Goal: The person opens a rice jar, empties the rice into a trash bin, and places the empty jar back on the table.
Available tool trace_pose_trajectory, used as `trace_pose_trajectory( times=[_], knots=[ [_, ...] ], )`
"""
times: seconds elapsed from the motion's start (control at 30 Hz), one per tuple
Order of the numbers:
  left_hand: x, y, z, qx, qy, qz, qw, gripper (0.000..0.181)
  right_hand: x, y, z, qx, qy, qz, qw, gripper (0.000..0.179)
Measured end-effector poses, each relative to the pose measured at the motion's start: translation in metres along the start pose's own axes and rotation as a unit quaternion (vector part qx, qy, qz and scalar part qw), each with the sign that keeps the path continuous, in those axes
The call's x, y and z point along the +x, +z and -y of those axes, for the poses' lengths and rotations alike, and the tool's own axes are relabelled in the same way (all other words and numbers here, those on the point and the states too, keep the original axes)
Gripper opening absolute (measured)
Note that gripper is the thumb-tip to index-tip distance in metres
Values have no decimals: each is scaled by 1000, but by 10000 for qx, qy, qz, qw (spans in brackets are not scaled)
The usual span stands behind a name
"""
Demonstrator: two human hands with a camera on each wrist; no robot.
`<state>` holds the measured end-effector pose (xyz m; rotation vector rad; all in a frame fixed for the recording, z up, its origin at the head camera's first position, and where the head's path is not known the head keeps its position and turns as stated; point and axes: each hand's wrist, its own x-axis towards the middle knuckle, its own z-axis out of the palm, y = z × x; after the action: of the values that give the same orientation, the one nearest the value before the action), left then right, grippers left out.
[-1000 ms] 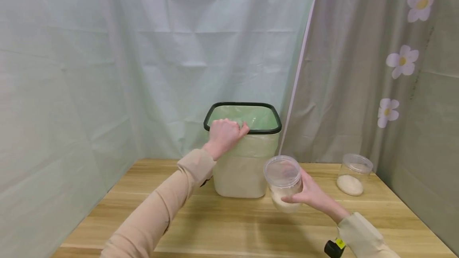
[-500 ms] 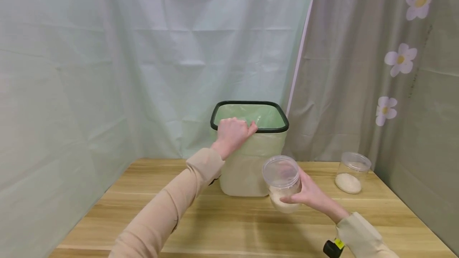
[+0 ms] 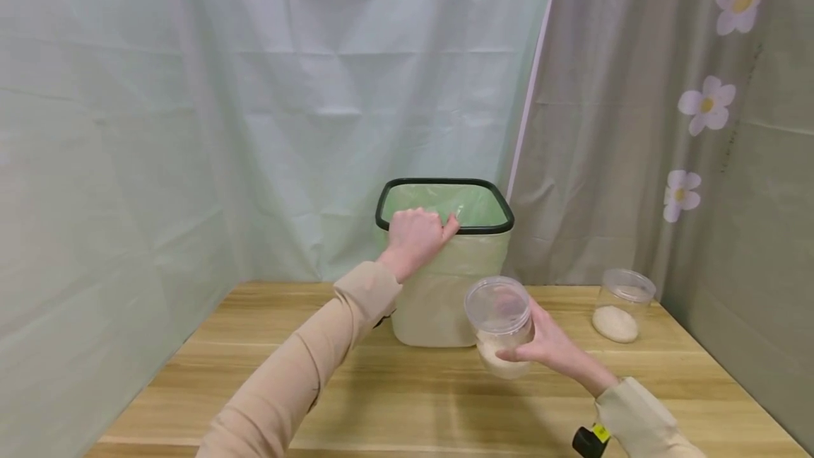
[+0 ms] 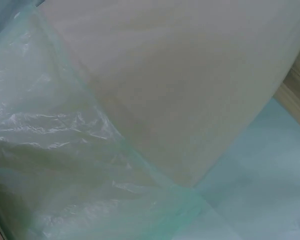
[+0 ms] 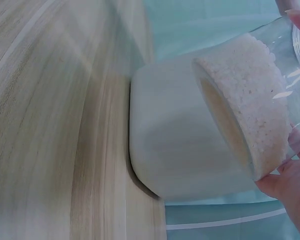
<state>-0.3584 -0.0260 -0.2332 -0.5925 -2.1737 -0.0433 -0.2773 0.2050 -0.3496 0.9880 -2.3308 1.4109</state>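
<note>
A cream trash bin (image 3: 432, 309) with a dark green rim stands on the table, lined with a thin, pale green bag (image 4: 65, 130). My left hand (image 3: 415, 240) grips the near side of that rim from above, thumb pointing right. In front of the bin's lower right, my right hand (image 3: 552, 346) holds a clear round jar (image 3: 499, 313) with a clear lid, its fingers around the right side. White, rice-like grains (image 5: 255, 95) fill the lower part. In the right wrist view the jar is tilted and its base is off the table.
A second clear lidded jar (image 3: 626, 287), with a shallow layer of white grains, stands at the table's back right. The wooden table (image 3: 254, 352) backs onto pale curtains (image 3: 318, 112), which also hang at both sides.
Held at the rim by my left hand, the bin has shifted a little to the right, closer behind the jar. My right hand and its jar have hardly moved.
</note>
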Motion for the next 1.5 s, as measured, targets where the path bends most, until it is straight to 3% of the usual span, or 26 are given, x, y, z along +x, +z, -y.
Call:
trace_pose_trajectory(
  times=[0.27, 0.47, 0.67, 0.9, 1.07, 1.23, 1.37, 1.43, 1.5],
  knots=[
    [-5, 0, 2, -111, 156, -169, 9997, 55, 1, -1, 2, 44, -68, -41, 10000, 81],
    [-9, -1, 4, -187, 261, -338, 9989, 42, 3, -1, 3, 104, -136, -12, 9999, 83],
    [-18, -5, 10, -433, 703, -660, 9944, 28, 5, 0, 16, 90, -238, 14, 9997, 83],
    [-38, -11, 12, -1081, 1683, -1479, 9686, 21, 9, 1, 40, 106, -173, 11, 9998, 78],
    [-55, -10, 6, -1616, 2032, -1623, 9520, 22, 12, 2, 46, 58, -110, -16, 9999, 77],
    [-69, -5, 0, -2178, 2093, -1500, 9414, 27, 13, 3, 45, 64, -48, 11, 10000, 78],
    [-79, -2, -4, -2743, 1974, -1150, 9341, 39, 12, 3, 41, 125, -91, 36, 9999, 78],
    [-83, 0, -6, -3204, 1898, -816, 9245, 47, 13, 3, 34, 149, -94, 32, 9998, 79],
    [-87, 2, -9, -3717, 1800, -461, 9096, 54, 13, 3, 27, 177, -78, 30, 9998, 80]
  ],
)
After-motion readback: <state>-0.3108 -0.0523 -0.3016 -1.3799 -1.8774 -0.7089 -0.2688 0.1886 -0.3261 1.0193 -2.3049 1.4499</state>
